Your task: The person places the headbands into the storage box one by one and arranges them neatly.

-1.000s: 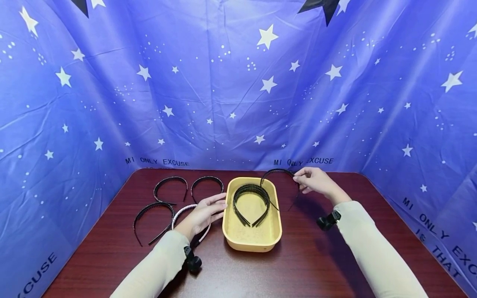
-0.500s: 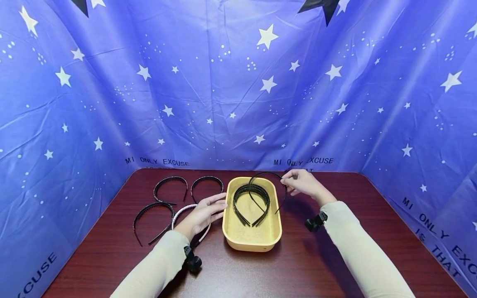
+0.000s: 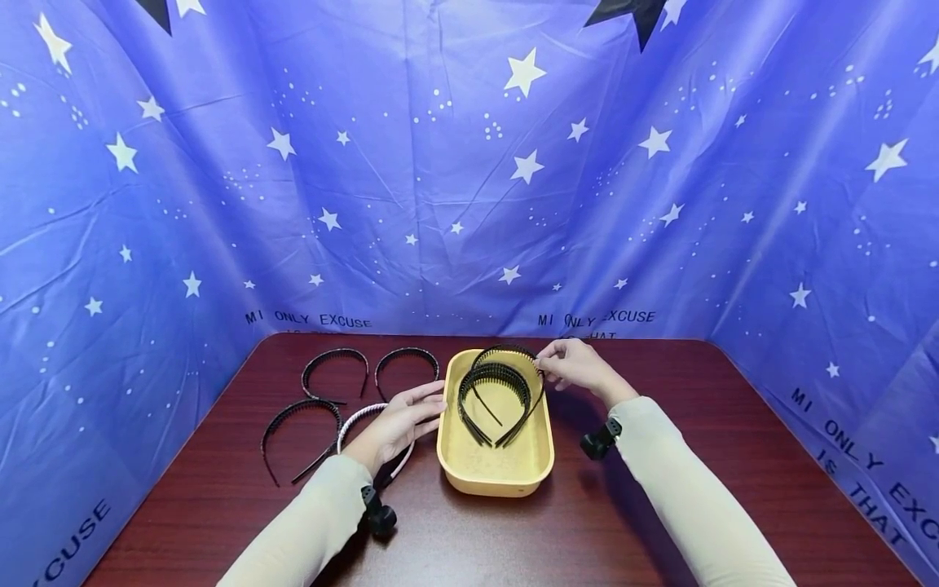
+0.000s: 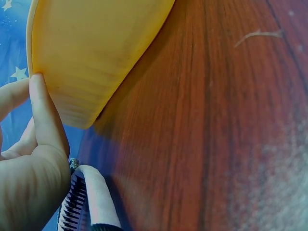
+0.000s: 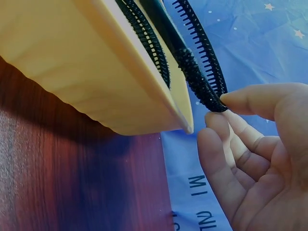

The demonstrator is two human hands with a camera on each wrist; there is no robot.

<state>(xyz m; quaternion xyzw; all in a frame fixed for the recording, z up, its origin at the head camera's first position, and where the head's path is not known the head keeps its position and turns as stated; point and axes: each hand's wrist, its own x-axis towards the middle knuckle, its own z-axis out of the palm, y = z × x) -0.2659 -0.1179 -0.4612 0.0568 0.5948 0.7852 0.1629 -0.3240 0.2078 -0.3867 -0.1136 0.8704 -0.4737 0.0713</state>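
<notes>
My right hand (image 3: 581,367) pinches a black headband (image 5: 198,79) between thumb and fingertips, at one side of its arc. Inside teeth and a rough, glittery outer stretch show on it in the right wrist view. It hangs over the far part of a yellow plastic box (image 3: 495,483), its ends reaching down into the box. Several black toothed headbands (image 3: 493,375) lie nested together inside. At the box's left wall, my left hand (image 3: 396,424) rests its extended fingers, one fingertip right at the rim in the left wrist view.
A white-pink headband (image 4: 98,197) lies partly under the left hand. Farther left on the dark red table (image 3: 645,522) are a near black headband (image 3: 299,404), a far black headband (image 3: 335,352) and another black headband (image 3: 407,351). A blue star-patterned cloth (image 3: 469,204) hangs behind.
The right hand has carried its headband leftward from beyond the box's right side to above the stacked headbands, lowering it slightly. The left hand has stayed at the box wall.
</notes>
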